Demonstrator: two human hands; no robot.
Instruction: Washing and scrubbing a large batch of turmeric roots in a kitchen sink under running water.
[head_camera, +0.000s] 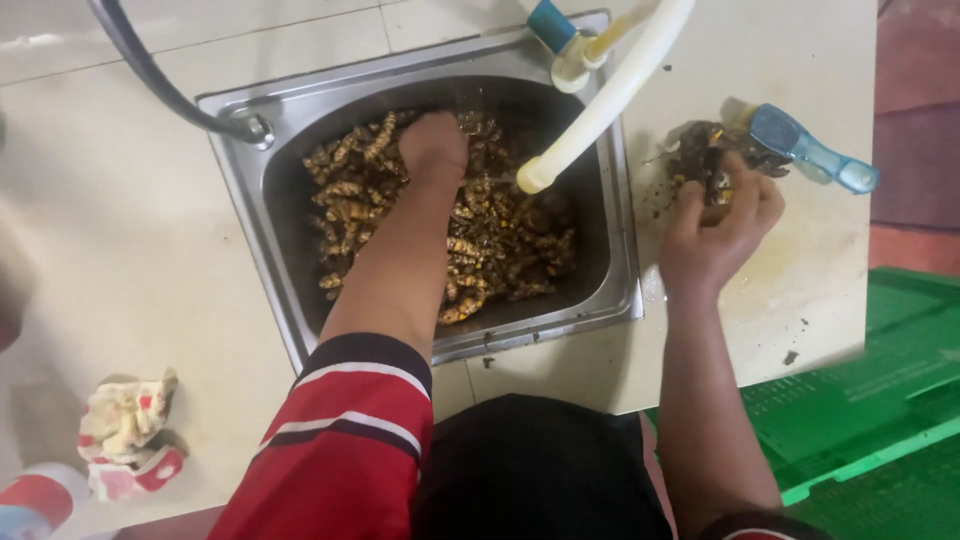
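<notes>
Sink (250, 190) holds many roots (500, 240); left hand (432, 145) among them.

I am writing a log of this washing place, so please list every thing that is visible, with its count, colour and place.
sink: one, steel, set in the counter, centre
roots: many, yellow-brown, piled in the sink
hose: one, white, over the sink's right side
dark hose: one, grey-black, upper left
brush: one, blue, on the counter at right
small root heap: one, dark brown, beside the brush
cloth: one, cream and red, lower left
crate: one, green, lower right
left hand: in the sink roots
right hand: on the small heap, holding a root piece
</notes>
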